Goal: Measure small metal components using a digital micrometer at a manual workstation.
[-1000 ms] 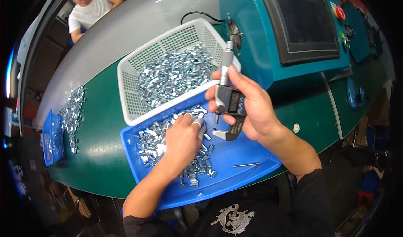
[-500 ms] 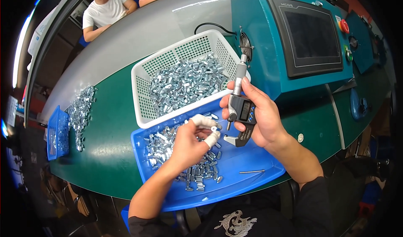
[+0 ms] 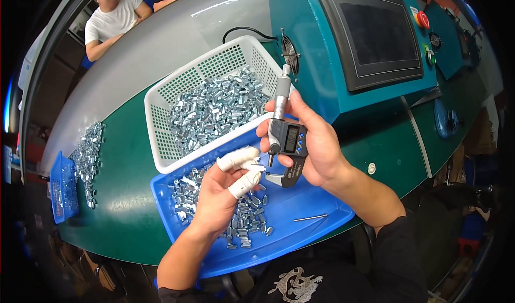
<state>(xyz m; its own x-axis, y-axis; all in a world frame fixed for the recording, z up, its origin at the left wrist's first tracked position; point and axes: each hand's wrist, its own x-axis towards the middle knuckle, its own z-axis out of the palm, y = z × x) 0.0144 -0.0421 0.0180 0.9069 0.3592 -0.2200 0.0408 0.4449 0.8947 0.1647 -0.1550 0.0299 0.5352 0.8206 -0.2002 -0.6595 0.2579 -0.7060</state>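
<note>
My right hand [image 3: 325,151] is closed around a digital micrometer [image 3: 290,137], its thimble pointing up and its open jaw low on the left. White finger covers wrap the thumb and a finger of my left hand [image 3: 217,198]. Between those fingertips is a small silver metal sleeve [image 3: 258,168], partly hidden, lying just left of the gap in the micrometer's jaw. Whether it touches the jaw I cannot tell. Below both hands, a blue tray [image 3: 327,209] holds many loose metal sleeves [image 3: 244,225] and a thin metal pin [image 3: 310,217].
Behind the tray stands a white perforated basket [image 3: 154,142] heaped with metal sleeves. At the left are another pile of parts [image 3: 88,155] and a small blue basket [image 3: 64,187]. A teal machine with a screen [image 3: 380,34] stands right. A person [image 3: 115,18] sits across the table.
My left hand has turned and brought the metal sleeve up close to the micrometer's jaw. The whole view has shifted, so things lie further left in the picture. The right hand keeps its hold.
</note>
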